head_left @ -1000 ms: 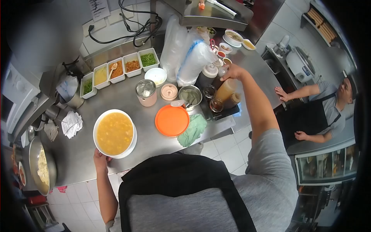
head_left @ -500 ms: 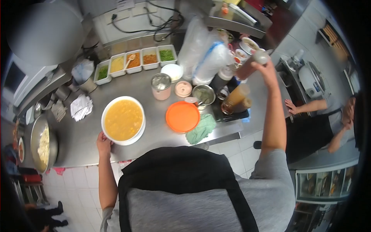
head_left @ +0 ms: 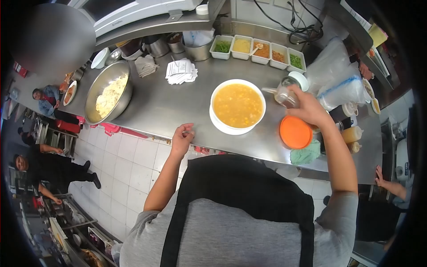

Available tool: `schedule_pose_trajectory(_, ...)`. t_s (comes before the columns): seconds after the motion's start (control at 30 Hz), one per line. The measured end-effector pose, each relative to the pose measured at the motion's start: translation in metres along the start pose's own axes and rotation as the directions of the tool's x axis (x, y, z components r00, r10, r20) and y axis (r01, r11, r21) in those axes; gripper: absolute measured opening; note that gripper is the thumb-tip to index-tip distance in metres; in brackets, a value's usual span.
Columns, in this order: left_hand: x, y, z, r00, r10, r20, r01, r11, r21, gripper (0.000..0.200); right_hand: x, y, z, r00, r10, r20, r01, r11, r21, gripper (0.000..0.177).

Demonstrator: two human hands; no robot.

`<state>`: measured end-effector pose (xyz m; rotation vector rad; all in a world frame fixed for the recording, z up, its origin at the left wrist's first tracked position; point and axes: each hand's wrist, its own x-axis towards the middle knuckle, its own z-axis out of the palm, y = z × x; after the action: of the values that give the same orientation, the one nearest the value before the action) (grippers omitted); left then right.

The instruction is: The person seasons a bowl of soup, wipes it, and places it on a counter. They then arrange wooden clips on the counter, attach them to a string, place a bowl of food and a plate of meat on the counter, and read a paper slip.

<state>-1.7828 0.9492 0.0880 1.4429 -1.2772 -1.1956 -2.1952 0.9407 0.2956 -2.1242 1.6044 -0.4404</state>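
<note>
My right hand [head_left: 309,107] grips a squeeze bottle [head_left: 287,97], tilted so that its pale nozzle points left toward a white bowl [head_left: 238,129] of thick yellow soup [head_left: 238,106] with lumps in it. The nozzle tip is beside the bowl's right rim. Left of the bowl, near the counter's front edge, my left hand [head_left: 181,140] is raised with its fingers loosely bent and apart; no object shows in it. Under the right forearm lie an orange round lid [head_left: 296,132] and a green cloth [head_left: 306,152].
White tubs of toppings [head_left: 260,52] line the back. A steel bowl of pale shredded food [head_left: 109,95], paper slips [head_left: 181,71] and a folded cloth [head_left: 145,66] lie left. Plastic bags [head_left: 340,84] and sauce bottles [head_left: 352,134] stand right. A co-worker's hand [head_left: 379,176] rests at the right end.
My right hand has brought the squeeze bottle from the counter's right end to beside the soup bowl and tipped it. My left hand has come away from the bowl. The view has turned left.
</note>
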Motion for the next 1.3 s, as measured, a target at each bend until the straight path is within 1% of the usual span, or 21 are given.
schedule_pose_trajectory(0.03,-0.005,-0.001,-0.005,1.000,-0.013,0.006,0.013,1.000,-0.005,0.033,0.007,-0.010,0.004,0.993,0.075,0.091,-0.067,0.994,-0.089,0.061)
schedule_pose_trajectory(0.07,-0.010,-0.002,-0.014,1.000,-0.007,0.027,0.006,0.999,0.050,0.033,0.016,-0.010,0.013,0.998,0.044,0.054,-0.033,0.980,-0.198,0.058)
schedule_pose_trajectory(0.17,-0.021,-0.002,-0.033,1.000,0.012,0.015,-0.012,1.000,0.021,0.033,0.040,-0.022,0.022,0.979,0.003,0.202,0.091,0.885,-0.457,0.053)
schedule_pose_trajectory(0.27,-0.027,-0.007,-0.049,1.000,-0.005,0.003,0.005,1.000,-0.012,0.033,0.062,-0.052,0.036,0.962,0.041,0.269,0.116,0.833,-0.540,0.048)
schedule_pose_trajectory(0.37,-0.032,-0.004,-0.054,0.999,-0.009,-0.033,0.008,0.999,-0.044,0.033,0.089,-0.049,0.042,0.992,0.064,0.109,0.020,0.771,-0.636,0.046)
schedule_pose_trajectory(0.4,-0.034,0.002,-0.052,0.998,-0.012,-0.057,0.009,0.999,-0.052,0.033,0.091,-0.047,0.038,0.993,0.071,0.098,0.005,0.783,-0.621,0.046)
schedule_pose_trajectory(0.5,-0.034,-0.005,-0.054,0.997,0.014,-0.077,-0.020,0.996,-0.082,0.033,0.085,-0.048,0.019,0.908,0.244,0.341,0.103,0.657,-0.747,0.042)
schedule_pose_trajectory(0.53,-0.035,-0.005,-0.055,0.998,-0.005,-0.060,0.001,0.998,-0.061,0.032,0.083,-0.054,0.013,0.905,0.205,0.373,0.140,0.684,-0.716,0.043)
schedule_pose_trajectory(0.6,-0.034,-0.005,-0.051,0.996,0.008,-0.088,-0.012,0.999,-0.048,0.032,0.072,-0.060,0.013,0.876,0.145,0.460,0.210,0.744,-0.635,0.044)
schedule_pose_trajectory(0.7,-0.036,0.001,-0.038,0.997,-0.009,-0.078,0.003,0.997,-0.074,0.033,0.076,-0.063,0.018,0.952,0.170,0.255,0.038,0.761,-0.648,0.048)
schedule_pose_trajectory(0.73,-0.037,0.003,-0.033,0.998,-0.017,-0.064,0.010,0.995,-0.100,0.033,0.080,-0.055,0.015,0.952,0.192,0.240,0.013,0.754,-0.657,0.051)
schedule_pose_trajectory(0.83,-0.037,0.009,-0.021,0.998,-0.024,-0.058,0.016,0.990,-0.139,0.032,0.078,-0.036,0.011,0.875,0.234,0.423,0.132,0.726,-0.675,0.053)
schedule_pose_trajectory(0.93,-0.040,0.013,-0.006,0.997,-0.056,-0.059,0.046,0.986,-0.159,0.031,0.062,-0.023,0.016,0.931,0.095,0.351,0.080,0.888,-0.453,0.056)
schedule_pose_trajectory(1.03,-0.039,0.018,0.012,0.997,-0.080,-0.025,0.073,0.978,-0.196,0.031,0.050,-0.010,0.023,0.960,0.157,0.232,-0.035,0.889,-0.457,0.059)
schedule_pose_trajectory(1.07,-0.038,0.019,0.018,0.997,-0.080,-0.004,0.078,0.975,-0.207,0.030,0.042,-0.007,0.021,0.947,0.152,0.285,-0.029,0.918,-0.395,0.061)
schedule_pose_trajectory(1.1,-0.038,0.021,0.024,0.998,-0.067,-0.017,0.062,0.975,-0.215,0.030,0.038,0.005,0.029,0.960,0.058,0.273,-0.013,0.986,-0.165,0.060)
schedule_pose_trajectory(1.13,-0.036,0.022,0.028,0.998,-0.050,-0.022,0.044,0.973,-0.226,0.030,0.036,0.024,0.045,0.973,-0.025,0.231,0.009,0.998,0.068,0.060)
schedule_pose_trajectory(1.17,-0.033,0.023,0.034,0.999,-0.032,-0.017,0.027,0.971,-0.238,0.030,0.030,0.043,0.055,0.984,-0.088,0.157,0.039,0.956,0.292,0.059)
schedule_pose_trajectory(1.2,-0.029,0.014,0.037,0.999,-0.030,-0.020,0.024,0.965,-0.263,0.032,0.025,0.049,0.062,0.990,-0.045,0.133,-0.027,0.871,0.491,0.058)
schedule_pose_trajectory(1.23,-0.029,0.020,0.044,0.997,-0.061,-0.046,0.046,0.962,-0.271,0.034,0.021,0.048,0.068,0.994,0.005,0.109,-0.077,0.739,0.669,0.057)
schedule_pose_trajectory(1.3,-0.027,0.023,0.054,0.993,-0.113,-0.045,0.094,0.945,-0.314,0.036,-0.003,0.030,0.048,0.991,0.096,0.089,-0.119,0.369,0.922,0.055)
